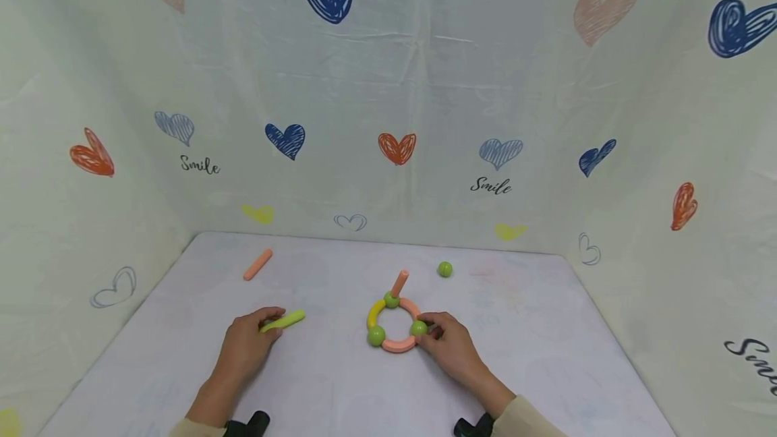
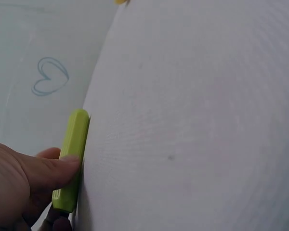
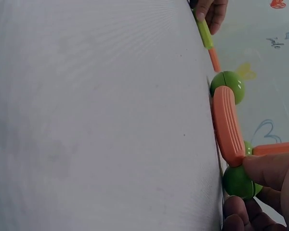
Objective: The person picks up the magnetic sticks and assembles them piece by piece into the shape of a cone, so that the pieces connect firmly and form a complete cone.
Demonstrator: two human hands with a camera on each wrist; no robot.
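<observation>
My left hand pinches a straight lime-green rod between thumb and fingers, low over the table at the left. In the left wrist view the thumb lies across this ridged rod. Right of centre, a ring is made of curved orange pieces and a curved yellow piece, joined by green balls. From its far ball an orange rod sticks out. My right hand holds the ring's right-hand ball, with the thumb at the adjoining orange piece.
A loose orange rod lies at the back left of the white table. Behind the ring, to the right, sits a separate green ball. A pale curtain printed with hearts stands around the table's back and sides.
</observation>
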